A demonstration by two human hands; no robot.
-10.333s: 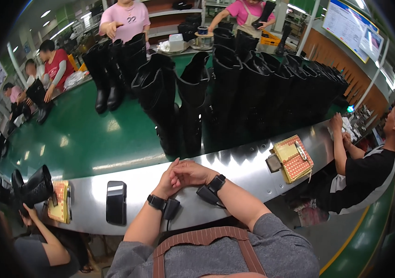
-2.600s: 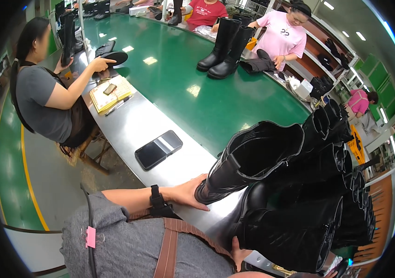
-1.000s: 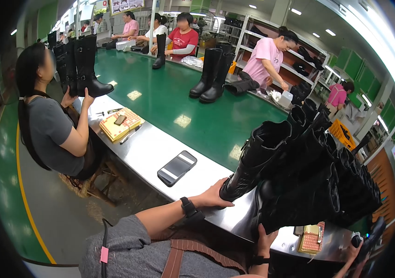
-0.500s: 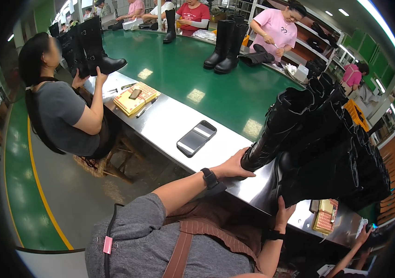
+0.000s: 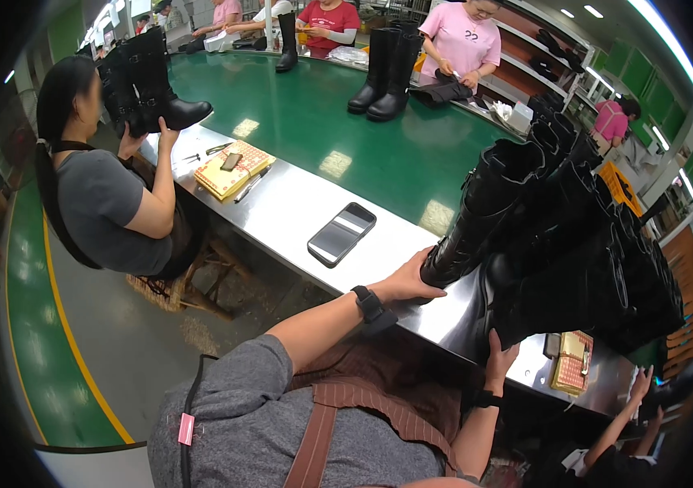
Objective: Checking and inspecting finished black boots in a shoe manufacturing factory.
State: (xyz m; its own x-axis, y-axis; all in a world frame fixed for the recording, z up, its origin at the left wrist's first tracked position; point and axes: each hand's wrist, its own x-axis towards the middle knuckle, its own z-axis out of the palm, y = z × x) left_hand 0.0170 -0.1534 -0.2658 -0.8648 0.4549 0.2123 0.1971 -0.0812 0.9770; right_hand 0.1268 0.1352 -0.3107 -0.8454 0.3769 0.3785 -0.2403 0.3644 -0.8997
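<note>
A tall black boot [image 5: 486,207] stands upright to the right of the phone, and my left hand [image 5: 408,281] is wrapped round its lower end. Lower down and closer to me, my right hand [image 5: 499,359] grips a second black boot [image 5: 558,297], the thumb pressed up along its edge. Part of my right hand's fingers is hidden behind that boot. More tall black boots [image 5: 635,268] crowd together behind and right of these two, their dark shapes merging so that edges are hard to separate.
A phone [image 5: 341,234] lies on the bench's metal edge [image 5: 277,215], beside the green table surface [image 5: 273,114]. Left, a seated co-worker [image 5: 110,187] holds black boots. Patterned yellow pads [image 5: 218,180] lie farther left, others [image 5: 571,366] at right. Boots [image 5: 383,73] stand across the table.
The whole view has shifted slightly. My hands keep their hold on the boots, with little movement. Across the table, the pink-shirted person's hands have moved onto the dark piece.
</note>
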